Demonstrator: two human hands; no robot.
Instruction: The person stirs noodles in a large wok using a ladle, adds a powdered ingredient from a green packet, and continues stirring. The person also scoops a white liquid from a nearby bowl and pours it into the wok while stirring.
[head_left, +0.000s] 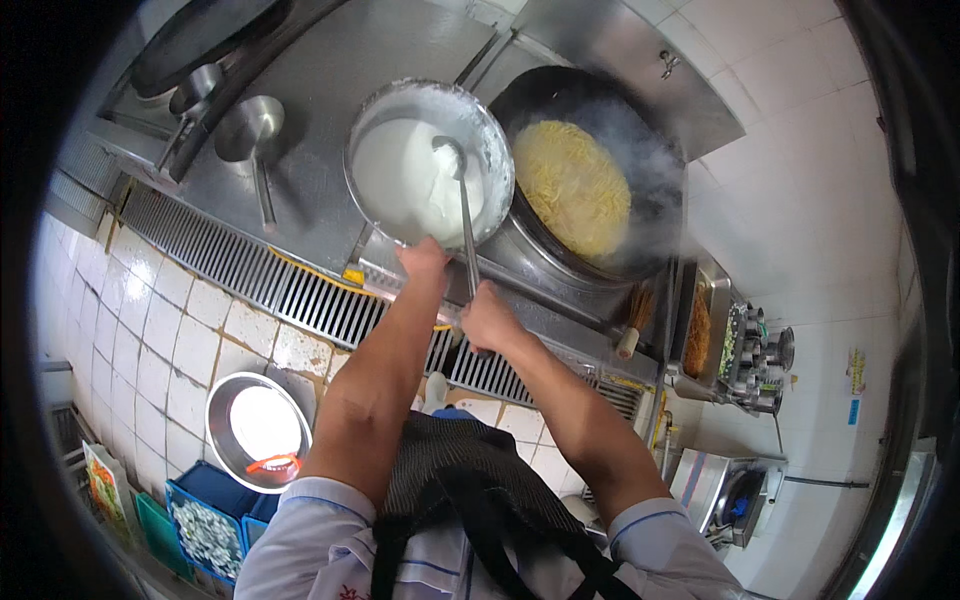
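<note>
A large round metal basin (486, 120) stands tilted on the steel counter, with a smooth white, batter-like mass inside. My left hand (424, 256) grips the basin's near rim. In my right hand (491, 321) is the handle of a long metal ladle (466, 217); its bowl rests in the white mass and carries some of it. Right of the basin, a big black wok (555, 90) holds steaming liquid with many yellow noodle-like strips (574, 187).
A metal dipper (249, 127) and other pans lie at the upper left. A bamboo wok brush (636, 322) rests right of the counter's front edge, near a steel food tray (716, 300). On the floor stand a metal bowl (217, 405) and blue crates (202, 480). A tap (667, 64) is on the wall.
</note>
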